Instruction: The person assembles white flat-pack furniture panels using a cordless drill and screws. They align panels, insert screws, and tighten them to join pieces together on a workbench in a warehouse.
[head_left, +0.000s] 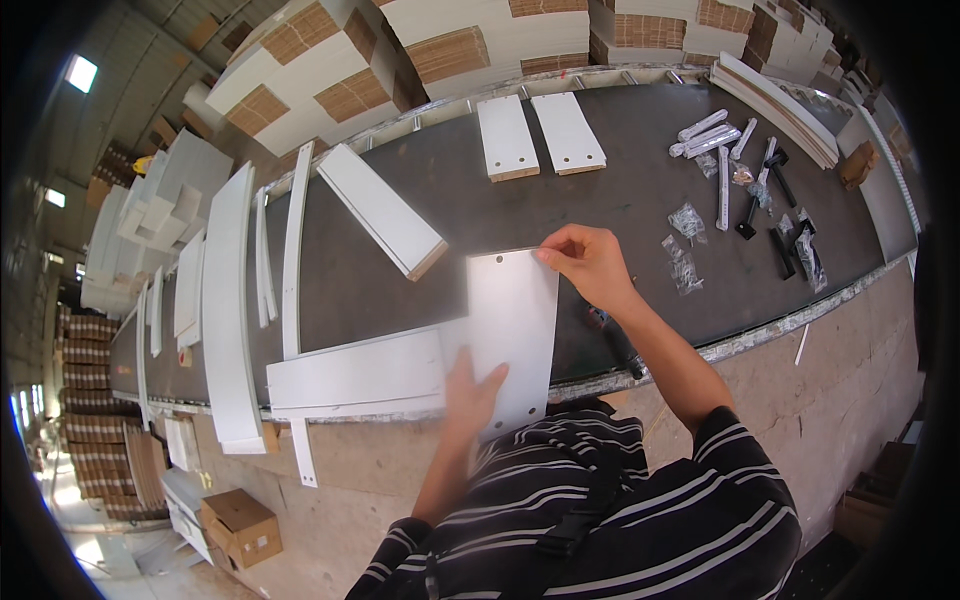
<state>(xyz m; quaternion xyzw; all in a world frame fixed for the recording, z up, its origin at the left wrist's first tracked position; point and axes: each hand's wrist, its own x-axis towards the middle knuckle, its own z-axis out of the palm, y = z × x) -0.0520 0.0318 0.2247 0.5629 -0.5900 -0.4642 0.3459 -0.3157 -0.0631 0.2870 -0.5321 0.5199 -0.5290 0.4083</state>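
A white panel (517, 330) with dark holes near its ends stands out in front of my body, its lower end close to my shirt. My right hand (589, 262) pinches the panel's far right corner between thumb and fingers. Blurred by motion, my left hand (472, 394) is at the panel's left side, thumb and fingers spread over the white surface. It shows no clear grip. Left of it, another white board (356, 375) lies along the near edge of the dark work surface (630, 202).
Two short white boards (508, 139) and an angled white board (382, 210) lie farther back. At right are wrapped metal slides (705, 139), black brackets (782, 251) and hardware bags (686, 223). Long white panels (232, 307) cross the surface at left. A cardboard box (240, 529) sits on the floor.
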